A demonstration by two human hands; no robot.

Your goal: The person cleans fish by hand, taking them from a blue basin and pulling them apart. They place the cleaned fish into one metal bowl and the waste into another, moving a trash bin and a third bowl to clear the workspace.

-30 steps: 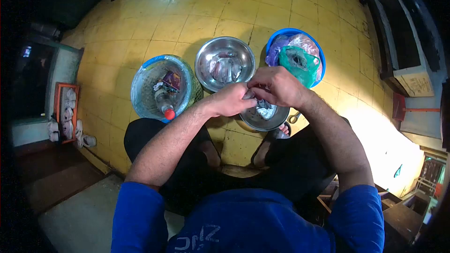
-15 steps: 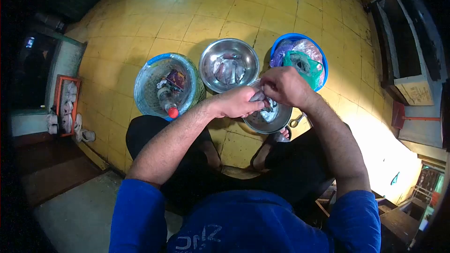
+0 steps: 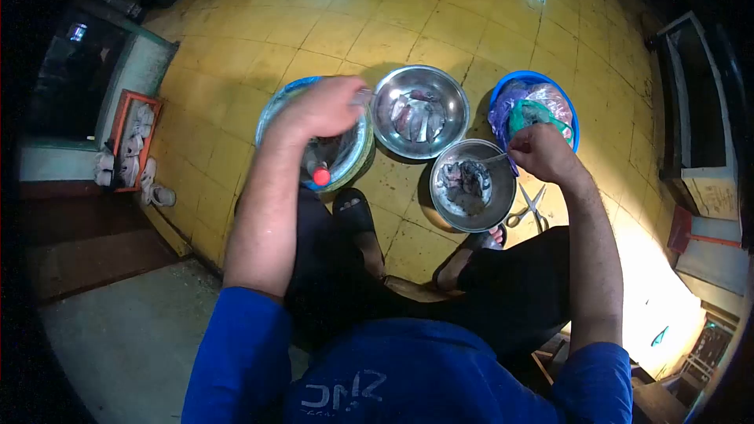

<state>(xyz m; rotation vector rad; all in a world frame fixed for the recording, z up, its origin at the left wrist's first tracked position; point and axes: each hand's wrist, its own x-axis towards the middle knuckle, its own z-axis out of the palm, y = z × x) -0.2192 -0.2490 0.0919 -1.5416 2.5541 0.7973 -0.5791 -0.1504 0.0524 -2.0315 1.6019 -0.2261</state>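
My left hand [image 3: 334, 106] is above the rim of the lined basket [image 3: 365, 161], closed around a greyish piece [image 3: 362, 97] that looks like squid. Only its end shows past the fingers, next to the larger metal bowl [image 3: 385, 132]. In that bowl lie several pale, elongated squid pieces [image 3: 419, 119]. My right hand [image 3: 543, 153] is pinched beside the smaller metal bowl [image 3: 503, 202], with a thin pale strip [image 3: 496, 159] reaching from the fingertips over its rim. Dark and whitish wet scraps [image 3: 463, 184] fill the bottom of this bowl.
Scissors [image 3: 531, 206] lie partly open on the yellow tiled floor [image 3: 400, 247], right of the smaller bowl. A blue basin [image 3: 577, 122] behind my right hand holds plastic bags. A red-capped bottle [image 3: 321, 176] stands in the basket. Shoes on an orange rack [image 3: 126, 141] are at left.
My hands were together over the smaller bowl, on a greyish piece. They have moved apart: the left to the basket and larger bowl, the right to the smaller bowl's right. The scissors show fully.
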